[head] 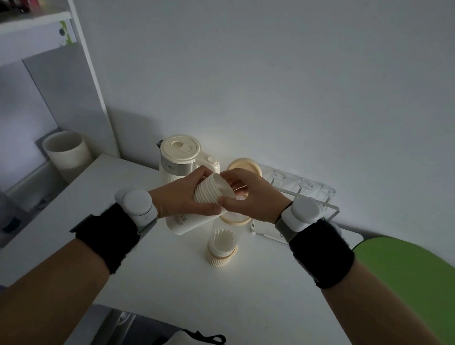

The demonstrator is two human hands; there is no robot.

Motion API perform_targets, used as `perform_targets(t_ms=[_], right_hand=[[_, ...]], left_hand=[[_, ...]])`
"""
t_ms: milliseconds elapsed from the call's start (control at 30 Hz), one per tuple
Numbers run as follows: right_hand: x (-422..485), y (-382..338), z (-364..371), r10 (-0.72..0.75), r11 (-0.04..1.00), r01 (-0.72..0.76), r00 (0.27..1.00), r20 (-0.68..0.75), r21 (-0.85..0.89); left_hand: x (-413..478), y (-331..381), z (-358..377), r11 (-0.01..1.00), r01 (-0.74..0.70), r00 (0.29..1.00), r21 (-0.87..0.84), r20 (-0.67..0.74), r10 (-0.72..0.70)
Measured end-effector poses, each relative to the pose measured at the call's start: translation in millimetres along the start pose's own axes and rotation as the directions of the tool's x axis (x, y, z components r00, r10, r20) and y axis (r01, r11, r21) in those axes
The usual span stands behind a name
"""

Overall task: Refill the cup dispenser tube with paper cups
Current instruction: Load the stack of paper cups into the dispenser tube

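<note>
A short stack of white paper cups [211, 191] lies sideways in my left hand [183, 196], which grips it around the rims. My right hand [248, 197] pinches the outermost cup at its open end. Directly below my hands stands the clear cup dispenser tube [222, 240] on a cream ribbed base, with several cups showing inside. Its upper opening [234, 217] with a cream ring is partly hidden by my right hand.
A cream electric kettle [181, 156] stands behind my hands, a cream lid [244, 164] beside it. A rack with clear glasses [305, 192] sits at the back right. A white bin [65, 153] and shelf are left; a green surface [410, 277] is right.
</note>
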State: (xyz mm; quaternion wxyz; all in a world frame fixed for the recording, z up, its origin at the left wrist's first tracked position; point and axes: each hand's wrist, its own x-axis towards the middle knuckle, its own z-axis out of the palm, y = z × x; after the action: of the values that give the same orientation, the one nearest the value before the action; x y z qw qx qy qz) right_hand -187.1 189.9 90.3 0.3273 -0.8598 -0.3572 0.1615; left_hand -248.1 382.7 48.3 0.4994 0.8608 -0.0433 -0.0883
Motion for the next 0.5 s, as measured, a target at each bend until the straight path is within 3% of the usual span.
perform_targets(t_ms=[500], right_hand=[[3.9, 0.3, -7.7, -0.014, 0.996, 0.018, 0.999, -0.040, 0.084]], left_hand=[[0.6, 0.3, -8.9, 1.000, -0.014, 1.000, 0.010, -0.011, 0.014]])
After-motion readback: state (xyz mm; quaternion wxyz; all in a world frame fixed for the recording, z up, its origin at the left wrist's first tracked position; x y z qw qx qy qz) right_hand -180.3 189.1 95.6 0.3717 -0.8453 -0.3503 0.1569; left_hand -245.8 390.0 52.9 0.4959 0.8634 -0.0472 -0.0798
